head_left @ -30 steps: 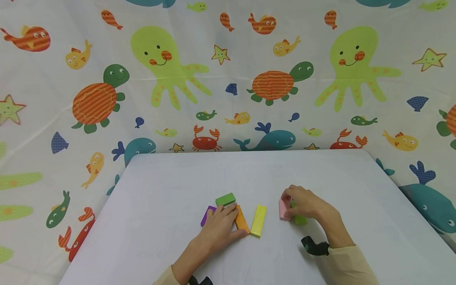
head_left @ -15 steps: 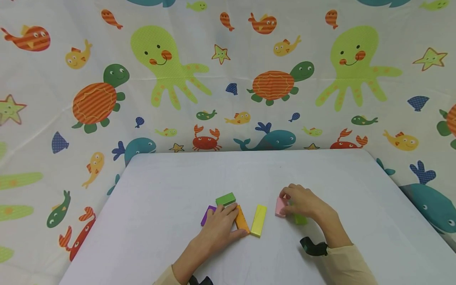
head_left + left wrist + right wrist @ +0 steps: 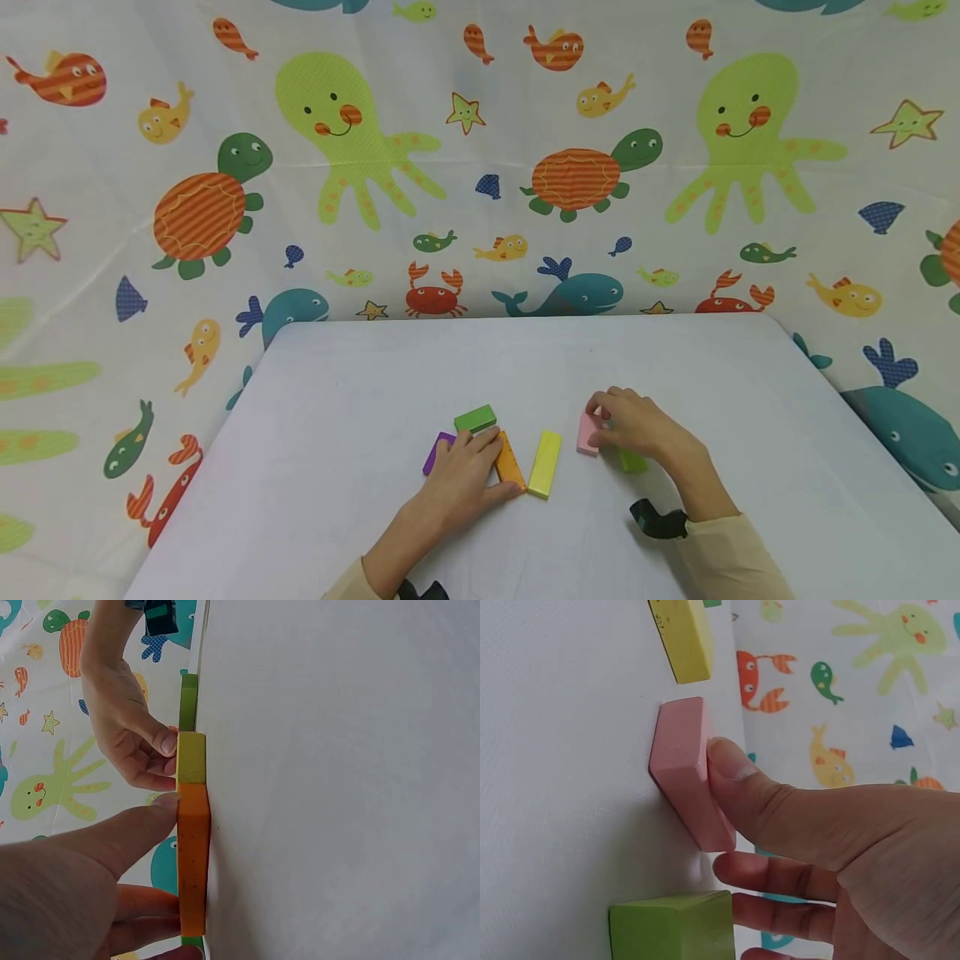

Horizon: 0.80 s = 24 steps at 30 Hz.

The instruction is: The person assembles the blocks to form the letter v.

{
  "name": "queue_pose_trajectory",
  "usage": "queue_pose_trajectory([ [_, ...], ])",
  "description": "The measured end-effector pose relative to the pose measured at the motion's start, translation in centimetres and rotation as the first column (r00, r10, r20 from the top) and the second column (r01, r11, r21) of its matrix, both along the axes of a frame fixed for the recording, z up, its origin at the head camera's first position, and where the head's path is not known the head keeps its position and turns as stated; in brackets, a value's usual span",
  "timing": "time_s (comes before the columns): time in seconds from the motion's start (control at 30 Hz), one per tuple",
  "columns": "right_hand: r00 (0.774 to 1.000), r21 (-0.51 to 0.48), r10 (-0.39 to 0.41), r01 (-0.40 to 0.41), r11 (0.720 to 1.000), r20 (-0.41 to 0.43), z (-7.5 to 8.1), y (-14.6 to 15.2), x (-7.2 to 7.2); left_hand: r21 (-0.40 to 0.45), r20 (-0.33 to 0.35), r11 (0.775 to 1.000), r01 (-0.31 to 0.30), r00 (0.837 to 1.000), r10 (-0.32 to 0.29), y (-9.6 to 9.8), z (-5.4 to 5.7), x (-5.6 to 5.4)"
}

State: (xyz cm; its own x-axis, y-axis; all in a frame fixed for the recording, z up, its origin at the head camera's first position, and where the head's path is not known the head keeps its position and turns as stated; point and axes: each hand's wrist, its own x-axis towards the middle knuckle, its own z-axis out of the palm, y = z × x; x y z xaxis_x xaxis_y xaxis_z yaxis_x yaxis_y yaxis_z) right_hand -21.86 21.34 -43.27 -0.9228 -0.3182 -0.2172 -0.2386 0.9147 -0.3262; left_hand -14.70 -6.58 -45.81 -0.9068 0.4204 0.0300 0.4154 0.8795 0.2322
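My right hand (image 3: 641,427) holds a pink block (image 3: 588,433) between thumb and fingers at the table's right. In the right wrist view the thumb presses one face of the pink block (image 3: 681,739), which leans on the white surface. A light green block (image 3: 632,461) lies partly hidden under that hand. My left hand (image 3: 459,477) rests with its fingers extended over the blocks on the left. Its thumb and fingertips touch an orange block (image 3: 510,462) near opposite ends. Next to the thumb lies a yellow block (image 3: 545,464), its lower end close to the orange one.
A green block (image 3: 475,418) lies beyond the left fingertips, and a purple block (image 3: 437,454) shows partly behind that hand. All the blocks are on a white table (image 3: 337,417). A cloth curtain (image 3: 465,167) printed with sea animals hangs behind it.
My right hand has moved slightly left and away from me with the pink block, leaving the light green block behind. The left hand and the other blocks have stayed in place.
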Motion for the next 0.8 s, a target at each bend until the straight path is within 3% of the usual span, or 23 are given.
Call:
queue_pose_trajectory([
  [0.8,0.998,-0.013,-0.017,0.017,1.0,-0.064,-0.87,-0.97,-0.22,0.003,0.031,1.0,-0.018,0.999,0.018,0.02,0.06,-0.12],
])
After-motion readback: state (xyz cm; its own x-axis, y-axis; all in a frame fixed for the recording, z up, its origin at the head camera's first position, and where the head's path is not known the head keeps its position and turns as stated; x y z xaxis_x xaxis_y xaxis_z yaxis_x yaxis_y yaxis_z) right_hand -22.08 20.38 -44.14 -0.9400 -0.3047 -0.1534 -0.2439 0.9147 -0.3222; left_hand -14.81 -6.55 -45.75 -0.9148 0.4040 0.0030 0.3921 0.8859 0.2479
